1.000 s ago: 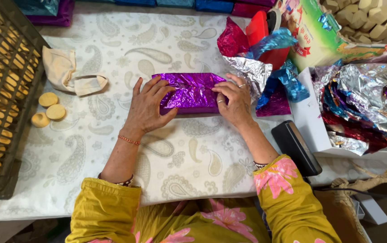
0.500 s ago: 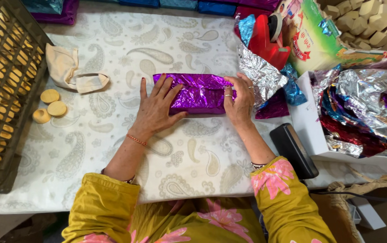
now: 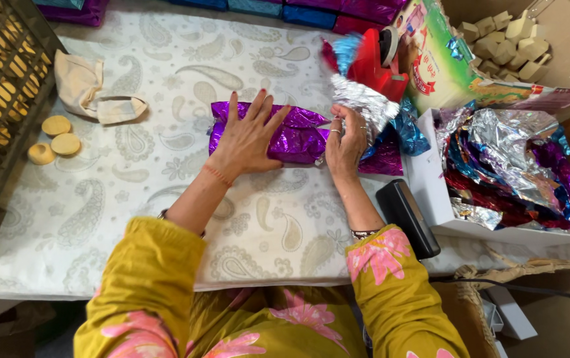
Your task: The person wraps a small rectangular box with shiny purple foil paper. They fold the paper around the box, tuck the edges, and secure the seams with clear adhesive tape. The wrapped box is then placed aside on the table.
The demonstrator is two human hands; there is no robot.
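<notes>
Paisley tablecloth (image 3: pixel 166 199): three round biscuits (image 3: pixel 56 136)

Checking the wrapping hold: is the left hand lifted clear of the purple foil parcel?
No, the left hand lies flat, fingers spread, on the shiny purple foil-wrapped parcel.

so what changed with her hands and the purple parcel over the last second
The right hand has lifted off the top of the purple foil parcel and now works the loose foil flap at its right end, fingers pinching there. The left hand stays flat on the parcel, pressing it down. The parcel, biscuits and cloth lie as before.
</notes>
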